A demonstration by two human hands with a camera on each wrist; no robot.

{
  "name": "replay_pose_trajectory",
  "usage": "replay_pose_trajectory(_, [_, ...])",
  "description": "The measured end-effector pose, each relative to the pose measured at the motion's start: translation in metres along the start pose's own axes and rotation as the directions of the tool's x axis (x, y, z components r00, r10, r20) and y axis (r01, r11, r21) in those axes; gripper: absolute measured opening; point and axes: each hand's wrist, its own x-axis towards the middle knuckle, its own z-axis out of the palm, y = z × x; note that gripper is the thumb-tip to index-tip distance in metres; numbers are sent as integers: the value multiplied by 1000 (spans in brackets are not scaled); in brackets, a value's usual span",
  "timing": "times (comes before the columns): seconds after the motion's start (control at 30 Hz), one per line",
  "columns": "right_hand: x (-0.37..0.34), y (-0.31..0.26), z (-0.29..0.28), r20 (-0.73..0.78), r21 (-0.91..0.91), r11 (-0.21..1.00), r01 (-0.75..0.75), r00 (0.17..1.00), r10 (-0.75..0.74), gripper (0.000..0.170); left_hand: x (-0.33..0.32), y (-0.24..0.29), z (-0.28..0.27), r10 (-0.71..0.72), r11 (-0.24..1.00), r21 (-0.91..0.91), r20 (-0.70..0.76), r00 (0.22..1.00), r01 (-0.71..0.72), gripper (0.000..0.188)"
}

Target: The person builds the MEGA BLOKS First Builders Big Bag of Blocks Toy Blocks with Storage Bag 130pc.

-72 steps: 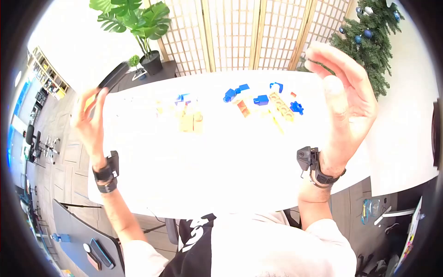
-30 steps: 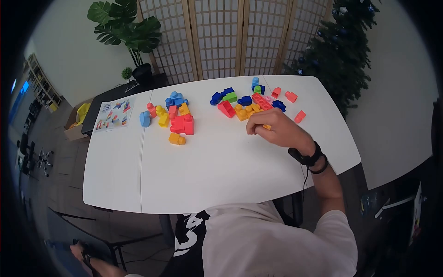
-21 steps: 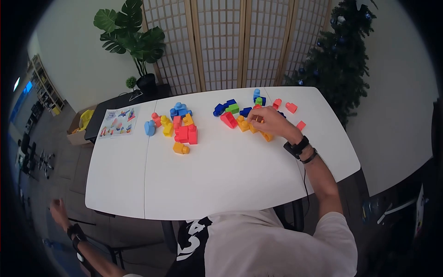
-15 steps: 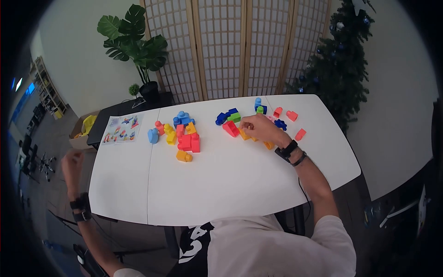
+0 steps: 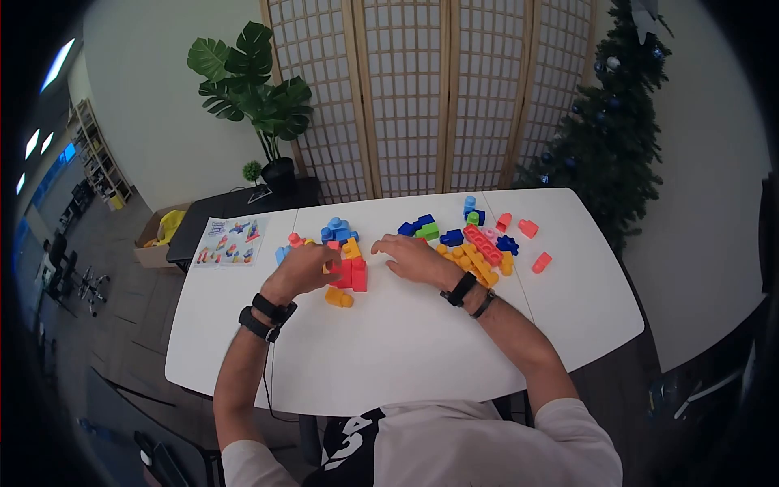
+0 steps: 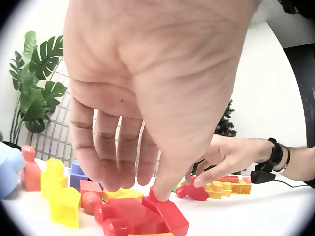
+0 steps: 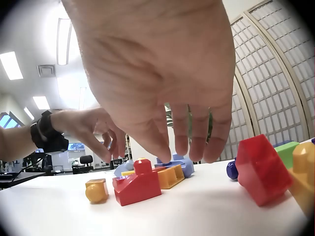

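My left hand [image 5: 304, 269] hovers at the left group of bricks, fingers bent loosely downward around nothing. In the left wrist view its thumb overlaps the red bricks [image 6: 133, 216]; contact cannot be told. Those red bricks [image 5: 350, 274] stand beside an orange brick [image 5: 339, 298]. Between the two groups is my right hand [image 5: 418, 260], palm down and empty, its fingers pointing toward the red bricks [image 7: 135, 189]. A red wedge-like brick [image 7: 263, 169] lies beside this hand in the right wrist view; the hand hides it from the head view.
Orange bricks [image 5: 471, 261], a long red piece [image 5: 483, 245] and a dark blue gear-like piece [image 5: 507, 245] lie right of my right hand. Loose red bricks [image 5: 541, 262] sit farther right. A printed picture sheet [image 5: 230, 242] lies on the table's left part.
My left hand has come from beyond the table's left edge to the left brick group. My right hand has moved left, off the orange bricks. The head view has tilted upward.
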Motion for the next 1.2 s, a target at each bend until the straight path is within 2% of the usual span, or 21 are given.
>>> replay_pose_trajectory(0.03, [1,6,2,1,3,1000,1,1000,-1,30,2,-2,3,-66,998,2,18,998,66,30])
replay_pose_trajectory(0.07, [0,14,0,-50,-50,998,-25,998,22,31,2,-6,6,-69,998,1,20,997,69,30])
replay_pose_trajectory(0.13, [-4,29,-8,-103,-99,993,-56,994,46,31,2,-13,12,-139,990,-12,29,990,139,45])
replay_pose_trajectory(0.17, [-8,34,-15,-120,-91,991,-94,989,83,30,-1,-15,17,-136,990,-15,33,990,137,45])
replay_pose_trajectory(0.23, [-16,41,-32,-160,-57,985,-161,976,150,25,-4,-20,24,-78,995,-60,3,997,78,57])
replay_pose_trajectory(0.37, [-33,45,-55,-204,59,987,-152,966,161,24,-5,-27,36,-65,994,-87,16,998,67,64])
replay_pose_trajectory(0.43, [-37,43,-59,-215,73,984,-165,960,177,24,-7,-26,28,13,993,-118,-79,997,-22,67])
replay_pose_trajectory(0.5, [-38,38,-65,-233,85,981,-173,954,188,24,-9,-13,6,-14,993,-120,-101,995,2,67])
replay_pose_trajectory(0.57, [-36,25,-69,-164,206,968,-144,970,179,28,-9,1,-12,-48,992,-123,-123,991,33,68])
replay_pose_trajectory(0.6, [-35,15,-70,-166,207,968,-140,970,176,28,-7,10,-18,-13,971,-241,-110,994,-14,64])
replay_pose_trajectory(0.63, [-32,-2,-72,-132,326,935,-140,972,192,32,-6,19,-21,22,933,-355,-101,995,-56,61])
replay_pose_trajectory(0.67, [-28,-16,-71,-98,437,888,-143,974,204,36,-5,29,-23,19,934,-353,-105,994,-55,61])
replay_pose_trajectory(0.7, [-25,-23,-64,-98,437,889,-140,975,202,36,-2,40,-23,104,933,-335,-110,989,-135,58])
replay_pose_trajectory(0.77, [-23,-32,-50,-172,476,878,44,984,44,51,5,59,-23,251,911,-306,-120,960,-276,57])
replay_pose_trajectory(0.8, [-22,-32,-48,-177,474,879,45,983,45,51,9,64,-20,256,910,-304,-120,959,-281,57])
replay_pose_trajectory(0.87, [-21,-27,-45,-47,455,890,15,999,8,54,17,70,-10,141,885,-434,-91,986,-167,61])
replay_pose_trajectory(0.9, [-25,-22,-44,-50,431,902,28,999,-8,49,20,65,-2,178,871,-439,-135,975,-220,62])
replay_pose_trajectory(1.03, [-40,-9,-37,-10,435,899,-48,998,58,37,25,61,23,174,867,-447,-145,974,-222,63])
replay_pose_trajectory(1.13, [-49,1,-25,-15,330,944,3,1000,3,29,30,66,43,120,852,-501,-89,989,-149,63])
replay_pose_trajectory(1.2, [-51,15,-9,31,140,990,-16,999,12,29,36,67,59,93,875,-475,-21,995,-92,62])
